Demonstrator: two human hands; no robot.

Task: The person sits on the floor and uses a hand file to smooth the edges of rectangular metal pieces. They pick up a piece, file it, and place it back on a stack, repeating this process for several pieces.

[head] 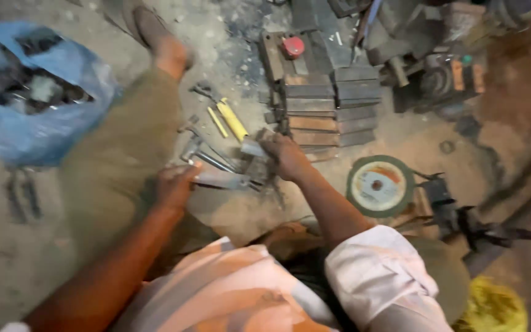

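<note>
Dusty grey workshop floor (pixel 7 258) fills the view, strewn with metal and tools, and the person sits low on it with one trouser leg (pixel 118 160) stretched out ahead.

The left hand (pixel 176 184) rests on a long metal tool (pixel 225 181) lying on the floor between the two hands; its fingers curl over the near end, though the blur hides how firmly they grip. The right hand (pixel 287 157) reaches further forward, its fingers closed over a small grey metal block (pixel 253 147), held just above the clutter of dark tools (pixel 259 172) beneath it.

Just beyond the hands lie pliers with yellow handles (pixel 230 120) and a hammer-like tool (pixel 192 144). Past the right hand, flat steel bars (pixel 333 107) are stacked in two neat columns, with a small red round cap (pixel 293 47) sitting on a dark plate behind them. To the right of the right forearm lies a grinding disc (pixel 380 185) with a pale label. A blue plastic bag (pixel 32 123) holding dark metal pieces sits at the far left. A yellow bundle (pixel 493 307) shows at the bottom right corner, beside the person's pale sleeve (pixel 382 270).
</note>
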